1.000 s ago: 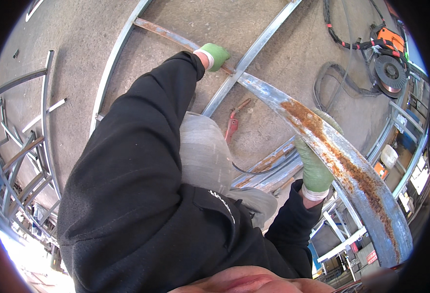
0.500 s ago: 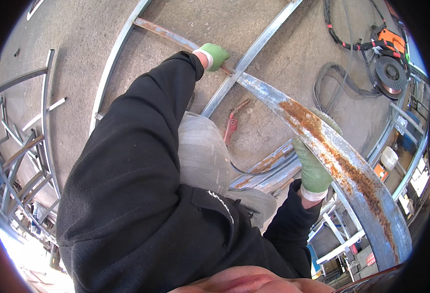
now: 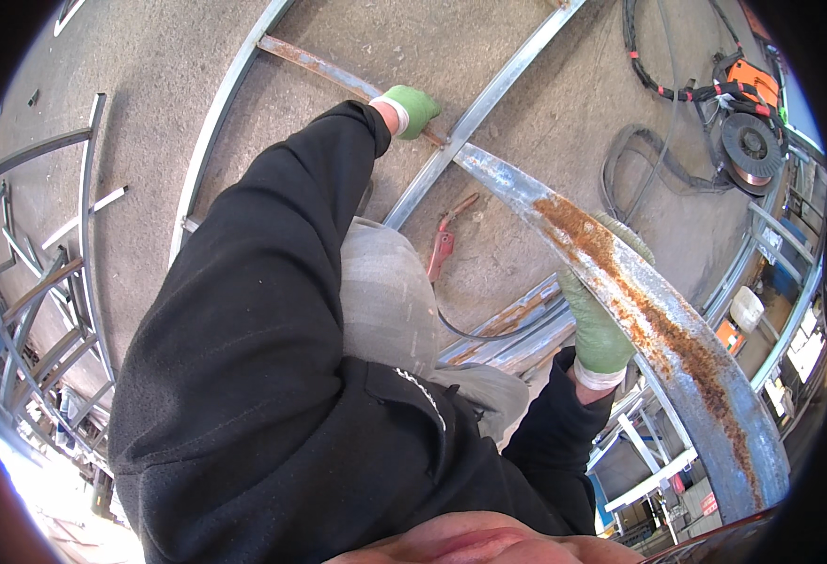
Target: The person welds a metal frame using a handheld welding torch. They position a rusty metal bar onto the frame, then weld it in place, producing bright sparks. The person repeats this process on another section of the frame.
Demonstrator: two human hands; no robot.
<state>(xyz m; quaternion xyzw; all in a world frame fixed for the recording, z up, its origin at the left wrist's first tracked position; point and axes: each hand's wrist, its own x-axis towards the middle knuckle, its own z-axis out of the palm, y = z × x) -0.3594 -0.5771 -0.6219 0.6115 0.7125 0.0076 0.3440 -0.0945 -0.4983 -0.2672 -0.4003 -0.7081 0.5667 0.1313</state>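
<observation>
My left hand, in a green glove with a white cuff, is closed round a thin rusty crossbar of a metal frame on the floor. My right hand, gloved the same way, grips a rust-streaked metal tube from its underside; part of the fingers is hidden behind it. This tube slants up towards me, its far end meeting the grey frame rail close to the crossbar's end. A red welding torch lies on the floor between my hands.
At the far right stand a wire spool and an orange machine, with dark cables looping over the floor. Several metal tubes lie below the torch. Welded metal frames stand at the left.
</observation>
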